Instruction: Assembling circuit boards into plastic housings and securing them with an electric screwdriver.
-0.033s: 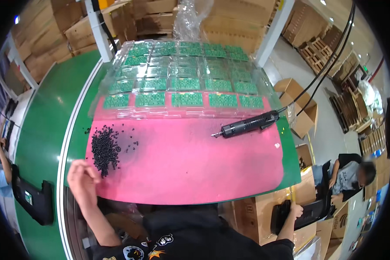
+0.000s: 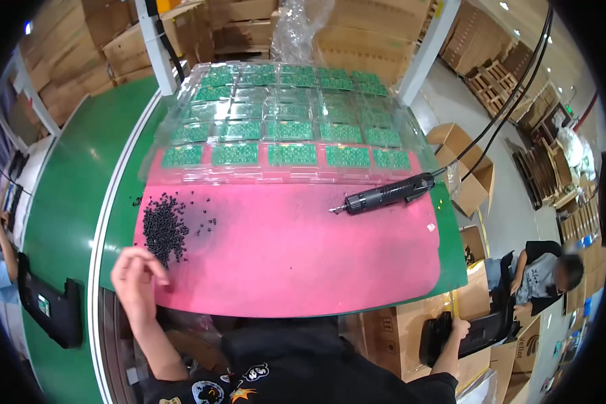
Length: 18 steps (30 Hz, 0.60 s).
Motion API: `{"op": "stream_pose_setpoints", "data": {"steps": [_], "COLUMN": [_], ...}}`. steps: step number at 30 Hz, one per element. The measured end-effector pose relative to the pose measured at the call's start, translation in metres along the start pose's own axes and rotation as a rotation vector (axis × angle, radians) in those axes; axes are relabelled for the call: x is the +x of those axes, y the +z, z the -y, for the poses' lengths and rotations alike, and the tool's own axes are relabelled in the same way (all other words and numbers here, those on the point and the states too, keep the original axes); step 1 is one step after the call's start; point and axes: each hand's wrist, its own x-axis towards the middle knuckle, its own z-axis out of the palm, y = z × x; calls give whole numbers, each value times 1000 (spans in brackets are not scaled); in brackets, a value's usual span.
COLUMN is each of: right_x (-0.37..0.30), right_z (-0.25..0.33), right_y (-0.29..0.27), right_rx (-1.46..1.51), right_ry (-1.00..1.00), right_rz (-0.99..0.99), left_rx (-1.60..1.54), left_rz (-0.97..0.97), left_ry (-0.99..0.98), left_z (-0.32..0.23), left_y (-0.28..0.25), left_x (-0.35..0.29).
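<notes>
My left hand [image 2: 136, 277] is at the left front edge of the pink mat [image 2: 303, 262], just below a heap of small black screws [image 2: 163, 229]. Its fingers are bent and a little apart, and I see nothing between them. Out at the right, my right hand [image 2: 460, 328] has its fingers round the edge of a black plastic housing [image 2: 481, 333], beside a cardboard box. A black electric screwdriver [image 2: 387, 196] lies on the mat's right side, its bit pointing left. Green circuit boards [image 2: 291, 154] sit in rows in clear plastic trays [image 2: 222, 179] behind the mat.
Left of the bench, another black housing [image 2: 50, 310] rests on a green surface, near a person's arm [image 2: 5, 249]. At right another person [image 2: 542, 276] is close to the housing I hold. Open cardboard boxes [image 2: 461, 158] stand right of the bench; the screwdriver's cable [image 2: 498, 111] runs upward.
My left hand has shifted slightly right, over the lower edge of the screw heap, and its fingers have turned toward the mat. My right hand and the housing look almost unchanged.
</notes>
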Motion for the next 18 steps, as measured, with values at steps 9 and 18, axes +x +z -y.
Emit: {"op": "stream_pose_setpoints", "data": {"steps": [9, 18], "right_x": [9, -52], "right_z": [17, 36], "right_y": [-201, -276], "right_rx": [1531, 677], "right_ry": [55, -891], "right_rz": [954, 268], "left_rx": [336, 161], "left_rz": [431, 539], "left_ry": [-96, -63], "left_z": [0, -6], "left_y": [32, 61], "left_x": [-9, -2]}}
